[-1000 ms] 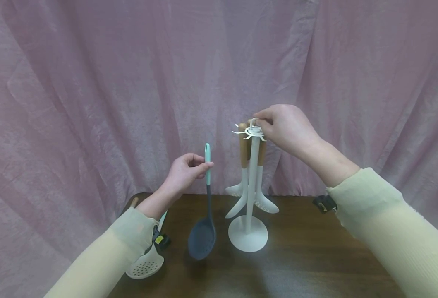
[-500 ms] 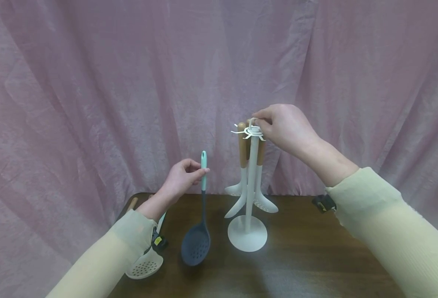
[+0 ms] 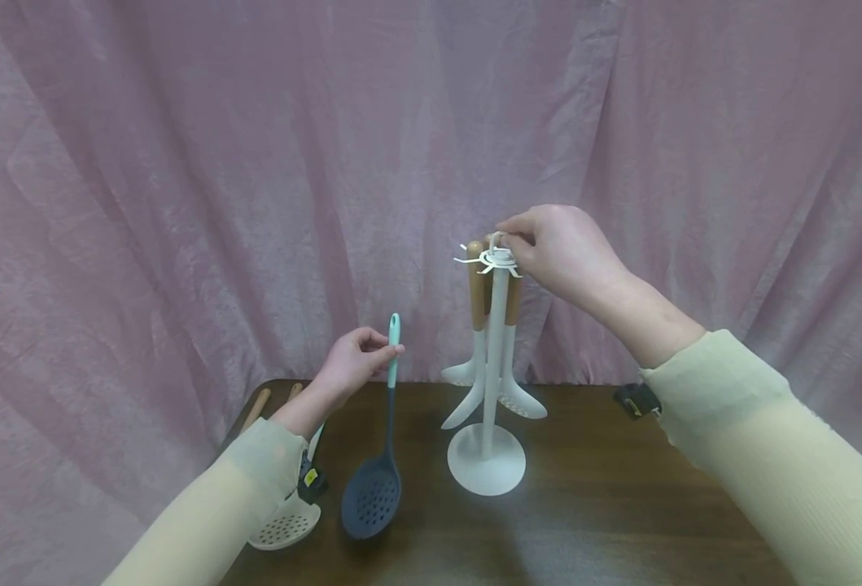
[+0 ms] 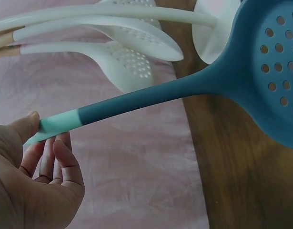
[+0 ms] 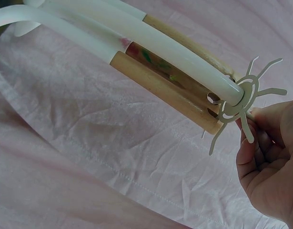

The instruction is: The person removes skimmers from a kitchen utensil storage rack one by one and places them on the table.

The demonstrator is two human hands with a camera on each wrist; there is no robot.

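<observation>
since the dark blue slotted spoon (image 3: 372,500) hangs from just a thumb-and-finger pinch on its mint handle tip, with the perforated bowl low over the table (image 3: 592,521) left of the stand's base, i'd say the trick is a light pinch so it dangles straight, then line the handle's hole up with a free prong. left hand (image 3: 352,366) is curled around that mint end; right hand (image 3: 558,248) is gripping the loop at the top of the white stand (image 3: 491,358), steadying it, which seems smart since the base is small. spoon looks like matte silicone, soft-edged, round holes. stand is smooth white, thin spidery prongs, already carrying white utensils with wooden handles (image 5: 160,83). another white perforated spoon (image 3: 284,525) lies by the left sleeve, pink crinkly curtain (image 3: 181,163) behind.
</observation>
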